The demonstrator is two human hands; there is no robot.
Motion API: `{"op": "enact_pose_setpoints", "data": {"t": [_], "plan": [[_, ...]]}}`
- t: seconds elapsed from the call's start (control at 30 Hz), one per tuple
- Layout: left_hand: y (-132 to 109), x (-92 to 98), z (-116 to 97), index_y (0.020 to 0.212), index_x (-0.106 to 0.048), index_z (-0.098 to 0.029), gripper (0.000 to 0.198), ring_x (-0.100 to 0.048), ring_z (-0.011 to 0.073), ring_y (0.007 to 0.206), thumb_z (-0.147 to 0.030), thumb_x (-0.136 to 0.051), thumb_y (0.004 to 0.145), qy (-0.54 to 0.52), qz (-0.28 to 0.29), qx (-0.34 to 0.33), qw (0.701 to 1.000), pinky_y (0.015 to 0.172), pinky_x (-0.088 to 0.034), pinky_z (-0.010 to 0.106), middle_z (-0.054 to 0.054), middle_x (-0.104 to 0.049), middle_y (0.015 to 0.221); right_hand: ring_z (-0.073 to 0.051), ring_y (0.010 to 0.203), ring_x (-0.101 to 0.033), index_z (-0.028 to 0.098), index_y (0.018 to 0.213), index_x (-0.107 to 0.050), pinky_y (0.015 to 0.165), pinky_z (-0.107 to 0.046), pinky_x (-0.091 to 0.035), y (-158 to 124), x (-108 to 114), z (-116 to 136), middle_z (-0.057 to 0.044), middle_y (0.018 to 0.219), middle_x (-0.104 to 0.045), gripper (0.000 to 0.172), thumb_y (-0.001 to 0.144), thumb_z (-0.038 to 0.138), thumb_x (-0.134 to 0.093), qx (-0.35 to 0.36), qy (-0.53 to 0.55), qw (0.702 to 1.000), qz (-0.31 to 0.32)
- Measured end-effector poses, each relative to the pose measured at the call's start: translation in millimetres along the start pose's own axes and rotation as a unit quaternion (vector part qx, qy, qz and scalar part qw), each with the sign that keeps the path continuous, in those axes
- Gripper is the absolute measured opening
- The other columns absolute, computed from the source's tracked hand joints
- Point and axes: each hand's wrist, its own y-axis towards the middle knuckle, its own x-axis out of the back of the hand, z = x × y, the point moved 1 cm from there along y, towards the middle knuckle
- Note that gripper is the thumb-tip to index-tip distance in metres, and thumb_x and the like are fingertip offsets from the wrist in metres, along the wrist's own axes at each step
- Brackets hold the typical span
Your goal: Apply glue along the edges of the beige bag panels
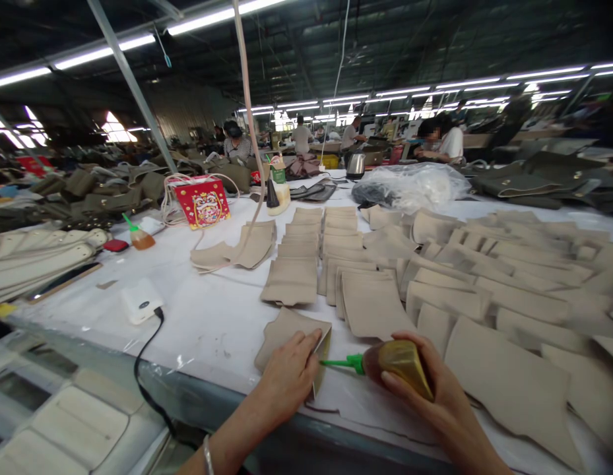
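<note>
My right hand (429,382) is wrapped round a squeeze bottle (398,363) of amber liquid, tilted onto its side. The bottle's thin green nozzle points left, its tip beside the edge of a beige leather-like piece (284,330). That piece lies at the table's near edge, with its right side turned up and a yellowish underside showing. On top of it, my left hand (289,369) grips the raised edge, thumb hidden beneath the fingers. Just beyond lie stacked beige pieces (291,280) and an overlapping row (373,300).
Many beige pieces (509,376) cover the table's right side. A white device (142,302) with a black cable (140,369) sits at left. Behind are another green-tipped bottle (140,237), a red bag (202,201), a hanging hose (247,99) and a kettle (355,166). People work farther back.
</note>
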Motion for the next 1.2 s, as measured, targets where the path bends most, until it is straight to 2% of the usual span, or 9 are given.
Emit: {"op": "enact_pose_setpoints", "data": {"t": [0.2, 0.27, 0.37, 0.43, 0.57, 0.67, 0.9, 1.07, 1.2], "plan": [[-0.6, -1.1, 2.1, 0.139, -0.045, -0.019, 0.051, -0.057, 0.0200, 0.108, -0.022, -0.030, 0.089, -0.004, -0.005, -0.010, 1.000, 0.101, -0.041, 0.031, 0.007, -0.060, 0.116, -0.025, 0.083, -0.060, 0.024, 0.119, -0.046, 0.073, -0.029, -0.048, -3.0, 2.0, -6.9, -0.002, 0.097, -0.062, 0.051, 0.082, 0.052, -0.066, -0.021, 0.011, 0.996, 0.084], [-0.1, -1.0, 2.3, 0.139, -0.044, -0.018, 0.052, -0.057, 0.0197, 0.108, -0.022, -0.030, 0.089, -0.004, -0.003, -0.010, 1.000, 0.101, -0.040, 0.030, 0.008, -0.060, 0.116, -0.025, 0.084, -0.060, 0.024, 0.120, -0.045, 0.074, -0.029, -0.047, 1.9, 4.3, -8.2, -0.001, 0.097, -0.062, 0.051, 0.082, 0.051, -0.066, -0.013, -0.002, 0.997, 0.074], [0.5, -0.8, 1.9, 0.139, -0.044, -0.019, 0.052, -0.057, 0.0195, 0.107, -0.022, -0.029, 0.089, -0.003, 0.002, -0.010, 1.000, 0.099, -0.041, 0.029, 0.007, -0.061, 0.115, -0.024, 0.082, -0.060, 0.025, 0.119, -0.046, 0.075, -0.029, -0.045, 7.8, 4.5, -5.8, 0.000, 0.095, -0.062, 0.050, 0.081, 0.050, -0.066, 0.000, -0.016, 1.000, 0.012], [0.4, -1.2, 1.9, 0.139, -0.044, -0.019, 0.052, -0.057, 0.0195, 0.108, -0.022, -0.030, 0.089, -0.003, 0.004, -0.008, 1.000, 0.100, -0.041, 0.030, 0.007, -0.061, 0.116, -0.024, 0.081, -0.060, 0.025, 0.116, -0.048, 0.075, -0.029, -0.044, 6.4, 1.7, -2.2, 0.001, 0.094, -0.062, 0.049, 0.079, 0.050, -0.067, -0.002, -0.007, 1.000, -0.004], [-0.5, -2.0, 2.3, 0.139, -0.044, -0.018, 0.052, -0.056, 0.0197, 0.110, -0.022, -0.029, 0.090, -0.005, 0.002, -0.006, 1.000, 0.102, -0.040, 0.031, 0.008, -0.059, 0.119, -0.023, 0.076, -0.060, 0.026, 0.116, -0.048, 0.066, -0.027, -0.045, -5.9, -3.0, 2.3, 0.003, 0.087, -0.063, 0.049, 0.079, 0.053, -0.065, -0.041, 0.037, 0.998, 0.035], [-0.8, -1.9, 1.9, 0.139, -0.044, -0.018, 0.052, -0.056, 0.0202, 0.108, -0.022, -0.029, 0.090, -0.004, 0.003, -0.005, 1.000, 0.100, -0.041, 0.031, 0.008, -0.059, 0.118, -0.023, 0.076, -0.060, 0.027, 0.118, -0.045, 0.066, -0.027, -0.046, -9.7, 0.1, 1.0, 0.003, 0.086, -0.063, 0.052, 0.079, 0.054, -0.065, -0.061, 0.040, 0.996, 0.042], [-0.4, -2.4, 1.8, 0.140, -0.043, -0.018, 0.052, -0.058, 0.0206, 0.104, -0.023, -0.029, 0.090, 0.003, 0.002, -0.007, 1.000, 0.097, -0.043, 0.032, 0.008, -0.060, 0.115, -0.023, 0.082, -0.061, 0.025, 0.119, -0.046, 0.072, -0.027, -0.046, -2.5, 4.6, 1.9, 0.001, 0.094, -0.062, 0.053, 0.079, 0.052, -0.069, -0.036, 0.034, 0.998, 0.024], [0.0, -2.1, 2.7, 0.138, -0.045, -0.018, 0.052, -0.058, 0.0207, 0.104, -0.021, -0.030, 0.088, -0.002, 0.000, -0.008, 1.000, 0.096, -0.044, 0.032, 0.008, -0.060, 0.113, -0.025, 0.078, -0.061, 0.025, 0.119, -0.046, 0.071, -0.031, -0.047, -4.7, 2.0, 2.4, 0.000, 0.090, -0.062, 0.053, 0.079, 0.053, -0.067, -0.046, 0.039, 0.996, 0.068], [1.0, -1.9, 2.3, 0.140, -0.043, -0.018, 0.054, -0.058, 0.0217, 0.105, -0.020, -0.030, 0.088, 0.002, 0.011, -0.014, 1.000, 0.096, -0.044, 0.034, 0.009, -0.060, 0.114, -0.025, 0.086, -0.060, 0.024, 0.121, -0.043, 0.078, -0.031, -0.045, 6.2, 7.5, -7.3, -0.001, 0.097, -0.061, 0.052, 0.083, 0.051, -0.066, -0.013, 0.003, 0.998, 0.055]]}}
